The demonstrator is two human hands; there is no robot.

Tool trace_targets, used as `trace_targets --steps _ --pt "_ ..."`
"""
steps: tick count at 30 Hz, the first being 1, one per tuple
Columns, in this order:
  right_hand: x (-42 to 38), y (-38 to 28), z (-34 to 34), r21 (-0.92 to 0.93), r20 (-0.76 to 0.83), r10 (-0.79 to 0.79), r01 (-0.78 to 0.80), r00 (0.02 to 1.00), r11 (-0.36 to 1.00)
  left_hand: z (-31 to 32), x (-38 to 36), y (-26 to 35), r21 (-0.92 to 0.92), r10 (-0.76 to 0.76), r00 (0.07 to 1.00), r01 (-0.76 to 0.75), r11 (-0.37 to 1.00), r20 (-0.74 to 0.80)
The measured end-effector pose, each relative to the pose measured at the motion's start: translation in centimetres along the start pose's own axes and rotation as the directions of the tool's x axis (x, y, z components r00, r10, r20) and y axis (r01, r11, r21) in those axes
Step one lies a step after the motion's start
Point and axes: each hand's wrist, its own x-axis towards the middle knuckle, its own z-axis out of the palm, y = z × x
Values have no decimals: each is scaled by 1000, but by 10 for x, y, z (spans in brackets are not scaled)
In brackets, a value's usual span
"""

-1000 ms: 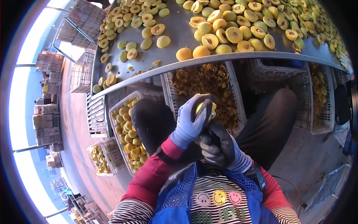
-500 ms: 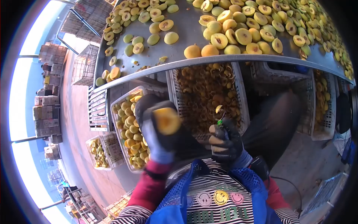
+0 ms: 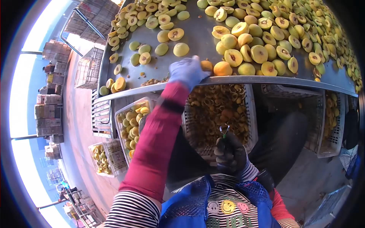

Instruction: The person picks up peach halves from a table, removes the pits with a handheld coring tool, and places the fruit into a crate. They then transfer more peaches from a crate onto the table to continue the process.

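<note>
My left hand (image 3: pixel 187 71), in a pale glove, reaches over the near edge of the metal table. Its fingers curl around a yellow peach (image 3: pixel 206 65), partly covered by the hand. My right hand (image 3: pixel 230 152), in a dark glove with worn tan fingertips, is closed around a small pitting tool (image 3: pixel 224 132) above my lap. The tool shows a bit of green and a curved metal loop pointing up. Just right of my left hand sits an orange-yellow peach (image 3: pixel 222 69); cut halves with brown centres are heaped behind it.
Beneath the metal table (image 3: pixel 167 62) stands a crate of brown-orange scraps (image 3: pixel 218 106). Left of my knee is a crate of yellow halves (image 3: pixel 129 125). More crates (image 3: pixel 313 114) stand at the right. A raised rim (image 3: pixel 243 79) runs along the table's front.
My left hand has moved from above my lap up to the table; the cut peach half it held is gone from it. The fruit piece at the tool's tip is gone too.
</note>
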Motion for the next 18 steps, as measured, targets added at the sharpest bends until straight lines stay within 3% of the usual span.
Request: trace_targets --steps 4,6,7,9,10,12,14,15,18 --pt "-2 -12 8 -53 -65 -87 84 994 995 3 37 4 43 162 981 -167 985 107" --pt "-4 -15 9 -92 -87 -102 94 991 991 14 24 -5 -144 175 981 -185 972 -80" --pt "-4 -16 10 -136 -81 -122 110 989 985 20 17 -6 -227 96 984 -129 965 -149" --pt "-4 -21 11 -188 -73 -149 133 986 973 24 15 -11 -265 49 989 -86 961 -140" --pt "-4 -20 11 -249 -140 -188 149 972 957 27 14 -12 -307 -9 992 -31 951 -127" --pt "-5 -15 11 -309 -210 -224 153 952 939 19 12 -3 -242 -31 995 7 970 -93" --pt "-5 -13 10 -255 -325 -174 91 929 963 7 19 12 -35 -11 1000 11 999 15" --pt "-4 -10 10 -257 -322 -176 93 930 962 1 24 18 -4 -16 997 16 1000 81" --pt "-1 -8 9 -312 -374 -207 88 904 946 2 42 18 -28 55 995 -53 998 83"
